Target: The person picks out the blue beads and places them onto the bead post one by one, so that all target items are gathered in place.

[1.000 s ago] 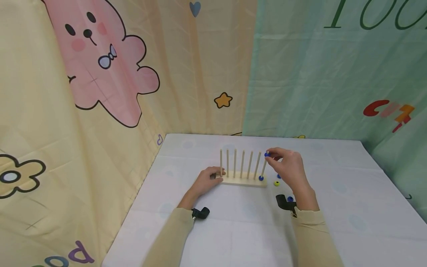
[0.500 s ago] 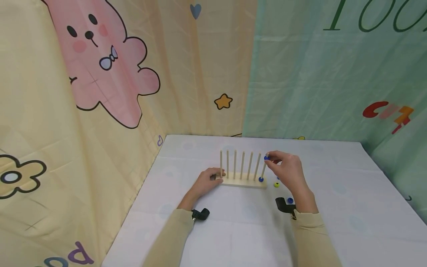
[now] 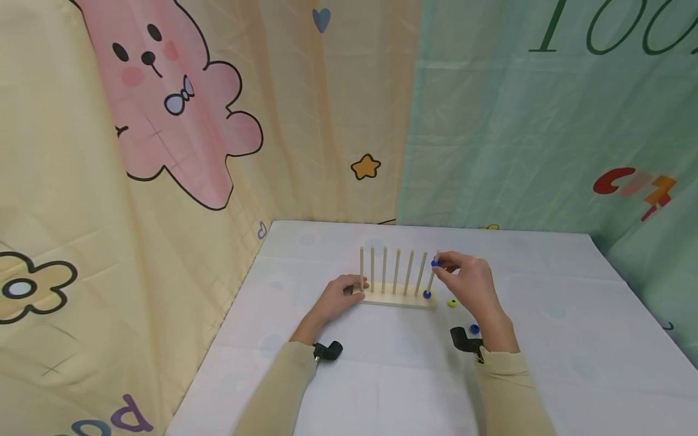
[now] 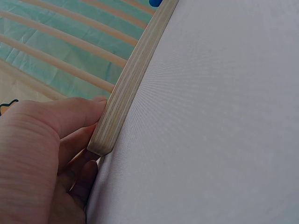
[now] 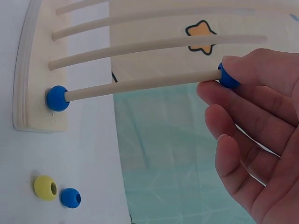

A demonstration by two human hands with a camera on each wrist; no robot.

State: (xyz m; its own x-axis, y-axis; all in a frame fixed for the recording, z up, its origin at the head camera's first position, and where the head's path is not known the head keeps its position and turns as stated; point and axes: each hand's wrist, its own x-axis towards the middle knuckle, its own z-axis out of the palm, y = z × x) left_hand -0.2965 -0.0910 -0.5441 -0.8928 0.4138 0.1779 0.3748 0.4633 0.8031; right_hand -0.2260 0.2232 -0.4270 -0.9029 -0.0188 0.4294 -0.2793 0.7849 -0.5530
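A wooden peg rack (image 3: 395, 298) stands on the table, with a row of several upright pegs. At its left end my left hand (image 3: 334, 298) grips the base, the thumb lying against the edge in the left wrist view. My right hand (image 3: 470, 281) pinches a blue bead (image 5: 228, 77) between thumb and index finger. That bead is threaded on the rightmost peg (image 5: 145, 85), near its tip, and the other fingers are loosely bent. A second blue bead (image 5: 57, 98) sits at the foot of the same peg. The other pegs carry no beads.
To the right of the rack lie a yellow bead (image 3: 452, 303) and, close by, a blue bead (image 5: 70, 198), hidden in the head view. Another blue bead (image 3: 474, 329) lies nearer, beside the right wrist's black camera mount (image 3: 463, 340). Printed curtains (image 3: 327, 109) hang behind the white-covered table (image 3: 376, 375).
The right hand has moved slightly down, sliding the pinched blue bead a short way below the peg's tip. The left hand keeps its hold on the rack.
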